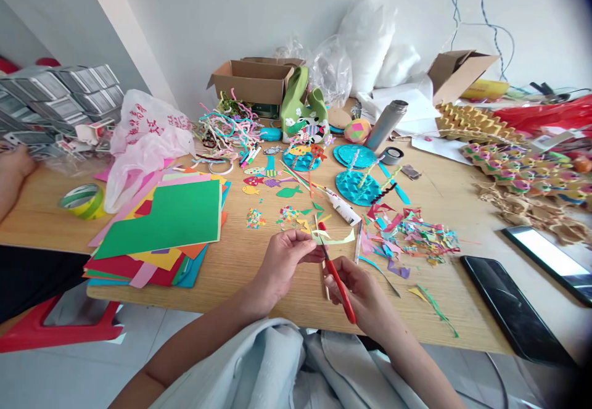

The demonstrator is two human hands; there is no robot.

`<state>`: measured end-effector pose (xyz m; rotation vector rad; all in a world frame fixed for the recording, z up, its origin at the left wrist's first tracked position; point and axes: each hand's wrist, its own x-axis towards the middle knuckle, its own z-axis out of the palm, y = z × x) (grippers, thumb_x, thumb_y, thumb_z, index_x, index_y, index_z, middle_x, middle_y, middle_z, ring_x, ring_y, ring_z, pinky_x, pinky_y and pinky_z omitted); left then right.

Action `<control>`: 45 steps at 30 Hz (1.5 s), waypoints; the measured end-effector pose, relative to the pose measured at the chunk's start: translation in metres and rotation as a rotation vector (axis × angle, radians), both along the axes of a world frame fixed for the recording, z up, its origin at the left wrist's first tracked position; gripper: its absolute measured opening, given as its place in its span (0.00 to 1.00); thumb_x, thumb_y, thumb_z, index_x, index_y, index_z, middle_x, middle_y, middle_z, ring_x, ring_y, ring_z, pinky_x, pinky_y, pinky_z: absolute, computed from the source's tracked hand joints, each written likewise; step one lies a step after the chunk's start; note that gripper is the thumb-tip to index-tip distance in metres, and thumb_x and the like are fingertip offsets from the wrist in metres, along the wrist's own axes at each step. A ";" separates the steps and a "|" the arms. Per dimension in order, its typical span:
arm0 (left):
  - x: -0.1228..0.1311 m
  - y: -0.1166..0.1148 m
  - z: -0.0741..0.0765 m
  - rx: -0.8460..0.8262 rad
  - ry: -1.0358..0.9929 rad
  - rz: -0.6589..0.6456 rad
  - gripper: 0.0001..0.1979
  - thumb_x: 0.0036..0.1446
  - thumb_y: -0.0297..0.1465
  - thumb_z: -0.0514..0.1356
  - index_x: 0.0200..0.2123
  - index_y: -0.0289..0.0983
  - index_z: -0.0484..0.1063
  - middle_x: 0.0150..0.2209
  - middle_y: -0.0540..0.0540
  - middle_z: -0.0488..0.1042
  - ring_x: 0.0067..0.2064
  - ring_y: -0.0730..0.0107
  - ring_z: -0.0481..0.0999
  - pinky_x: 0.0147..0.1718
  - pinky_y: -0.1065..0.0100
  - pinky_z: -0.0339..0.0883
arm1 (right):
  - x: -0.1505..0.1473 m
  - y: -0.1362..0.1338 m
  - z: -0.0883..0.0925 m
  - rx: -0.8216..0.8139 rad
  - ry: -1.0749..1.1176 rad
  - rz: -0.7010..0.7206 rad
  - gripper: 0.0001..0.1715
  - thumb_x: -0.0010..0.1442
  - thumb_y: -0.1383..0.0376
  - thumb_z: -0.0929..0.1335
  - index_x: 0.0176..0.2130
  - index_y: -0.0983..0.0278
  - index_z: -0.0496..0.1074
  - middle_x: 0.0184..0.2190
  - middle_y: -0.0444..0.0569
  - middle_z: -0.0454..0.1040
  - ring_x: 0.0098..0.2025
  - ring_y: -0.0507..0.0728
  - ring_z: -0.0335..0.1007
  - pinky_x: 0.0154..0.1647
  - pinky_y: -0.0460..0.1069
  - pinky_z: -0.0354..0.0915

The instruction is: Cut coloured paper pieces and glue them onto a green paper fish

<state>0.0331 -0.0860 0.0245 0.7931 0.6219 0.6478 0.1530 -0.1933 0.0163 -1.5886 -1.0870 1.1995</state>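
My left hand (pixel 287 262) pinches a thin strip of pale green paper (pixel 341 239), whose cut end curls out to the right. Red-handled scissors (pixel 341 289) are gripped in my right hand (pixel 358 292), their blades up against the strip beside my left fingertips. Under my hands lies a pale thin stick (pixel 326 285), partly hidden. Just beyond them are tiny paper bits (pixel 289 214) and a white glue bottle (pixel 342 206). Coloured paper scraps (pixel 407 233) are heaped to the right of the scissors.
Coloured paper sheets (pixel 185 218) are stacked at left, near green tape (pixel 83 202). Paper fish (pixel 289 192), blue decorated discs (pixel 358 187) and a steel flask (pixel 387 124) stand farther back. Two phones (pixel 509 304) lie at right. Another person's hand (pixel 16 165) rests at far left.
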 end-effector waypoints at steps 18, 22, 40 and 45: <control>0.002 -0.004 -0.001 -0.023 -0.027 -0.022 0.09 0.46 0.31 0.66 0.28 0.31 0.73 0.27 0.45 0.75 0.30 0.69 0.75 0.39 0.62 0.70 | 0.001 -0.003 0.001 -0.028 0.014 -0.074 0.18 0.54 0.52 0.69 0.29 0.63 0.63 0.19 0.39 0.63 0.21 0.49 0.57 0.21 0.45 0.54; 0.003 -0.004 -0.002 0.005 -0.023 -0.047 0.09 0.46 0.31 0.67 0.27 0.31 0.73 0.27 0.45 0.75 0.30 0.69 0.75 0.39 0.62 0.70 | 0.000 -0.004 0.003 -0.030 0.008 -0.079 0.18 0.54 0.52 0.69 0.28 0.62 0.62 0.19 0.39 0.63 0.21 0.49 0.57 0.21 0.45 0.54; -0.003 -0.001 0.001 0.039 0.002 -0.134 0.09 0.45 0.31 0.66 0.27 0.30 0.75 0.25 0.44 0.76 0.29 0.67 0.76 0.37 0.64 0.70 | 0.002 -0.009 0.014 -0.078 -0.012 -0.029 0.22 0.53 0.48 0.69 0.27 0.63 0.64 0.17 0.39 0.62 0.20 0.49 0.57 0.19 0.44 0.54; -0.004 0.001 0.001 0.057 0.024 -0.167 0.07 0.46 0.31 0.65 0.26 0.31 0.75 0.25 0.45 0.77 0.28 0.70 0.76 0.34 0.67 0.69 | 0.004 -0.010 0.018 -0.090 -0.026 -0.001 0.21 0.53 0.50 0.70 0.26 0.63 0.64 0.18 0.40 0.63 0.20 0.49 0.59 0.20 0.44 0.55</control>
